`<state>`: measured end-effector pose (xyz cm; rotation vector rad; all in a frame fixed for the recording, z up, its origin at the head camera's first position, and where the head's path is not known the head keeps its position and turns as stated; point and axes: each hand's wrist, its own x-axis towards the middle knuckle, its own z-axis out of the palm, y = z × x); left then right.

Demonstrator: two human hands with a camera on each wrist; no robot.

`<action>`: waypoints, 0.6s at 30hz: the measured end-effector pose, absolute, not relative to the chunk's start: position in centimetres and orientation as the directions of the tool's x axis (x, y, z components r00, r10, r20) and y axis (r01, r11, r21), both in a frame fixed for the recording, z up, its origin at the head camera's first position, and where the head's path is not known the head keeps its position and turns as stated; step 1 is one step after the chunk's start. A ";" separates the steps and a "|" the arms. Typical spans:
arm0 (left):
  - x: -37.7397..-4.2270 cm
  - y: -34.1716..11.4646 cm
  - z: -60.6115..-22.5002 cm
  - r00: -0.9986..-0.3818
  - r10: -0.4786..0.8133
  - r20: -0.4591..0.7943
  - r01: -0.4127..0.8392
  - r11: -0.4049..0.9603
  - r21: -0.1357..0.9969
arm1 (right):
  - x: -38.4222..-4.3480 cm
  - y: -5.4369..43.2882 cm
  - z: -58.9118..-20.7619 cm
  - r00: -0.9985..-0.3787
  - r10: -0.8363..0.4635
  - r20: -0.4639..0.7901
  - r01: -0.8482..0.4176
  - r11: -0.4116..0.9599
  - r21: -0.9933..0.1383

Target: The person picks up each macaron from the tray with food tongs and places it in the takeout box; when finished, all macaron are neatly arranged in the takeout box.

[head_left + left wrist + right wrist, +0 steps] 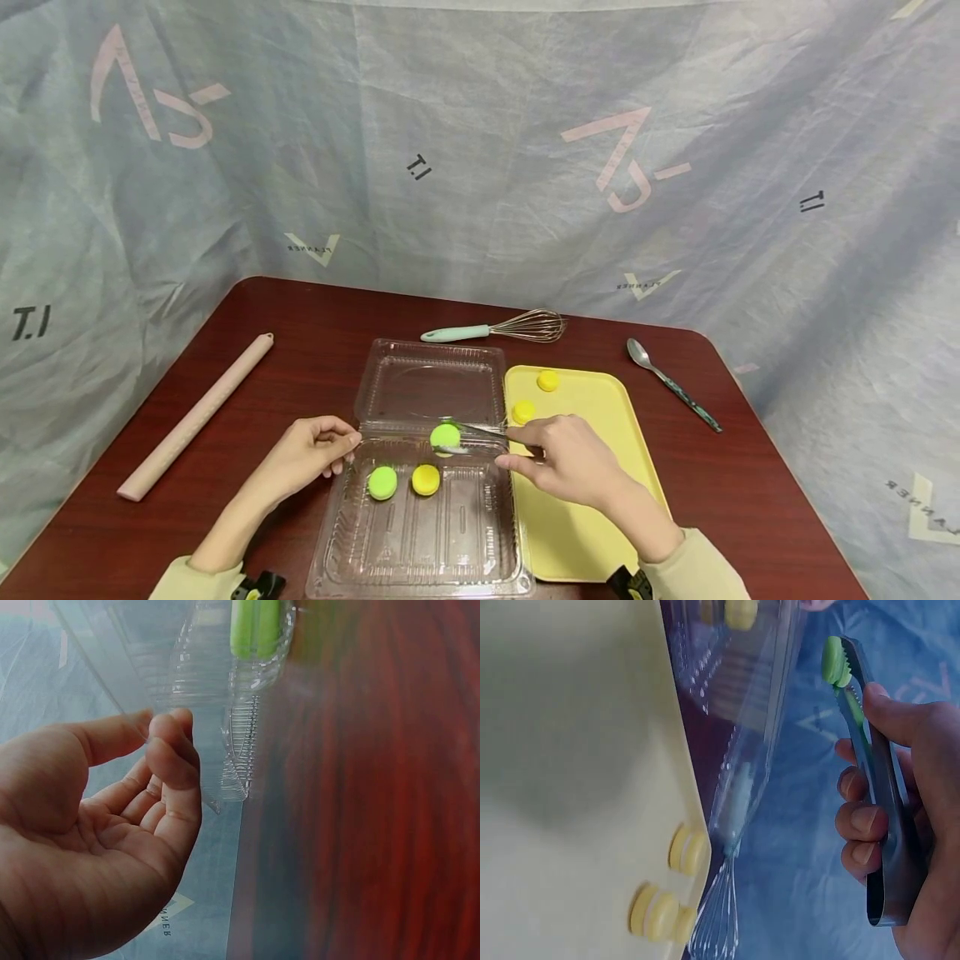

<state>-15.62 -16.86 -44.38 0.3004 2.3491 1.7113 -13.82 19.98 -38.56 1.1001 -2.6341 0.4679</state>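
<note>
My right hand (573, 462) holds metal tongs (889, 825), and their tips clasp a green macaron (446, 435) above the hinge side of a clear plastic container (322, 554). The container lies with its lid (431, 387) folded back. Inside its base sit another green macaron (382, 482) and a yellow macaron (425, 480), side by side. My left hand (311, 454) pinches the container's left edge between thumb and index finger, as the left wrist view shows. To the right, a yellow tray (577, 542) carries yellow macarons (548, 381) toward its far end.
A whisk (491, 327) lies behind the container. On the left rests a long pale pink rolling pin (198, 417); a spoon (671, 383) lies right of the tray. Grey printed cloth (480, 167) hangs behind the dark red table (315, 317).
</note>
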 end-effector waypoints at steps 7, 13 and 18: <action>-15.6 -16.9 -44.6 -0.956 0.288 -0.057 0.034 0.302 0.953 | -13.1 18.4 -39.3 -0.677 -0.677 0.289 -0.736 0.638 -0.227; -15.6 -16.8 -44.5 -0.956 0.288 -0.059 0.032 0.303 0.952 | -12.7 17.3 -40.1 -0.651 -0.707 0.275 -0.759 0.613 -0.222; -15.6 -16.9 -44.5 -0.955 0.290 -0.060 0.034 0.308 0.951 | -12.3 16.3 -40.5 -0.632 -0.727 0.269 -0.774 0.605 -0.185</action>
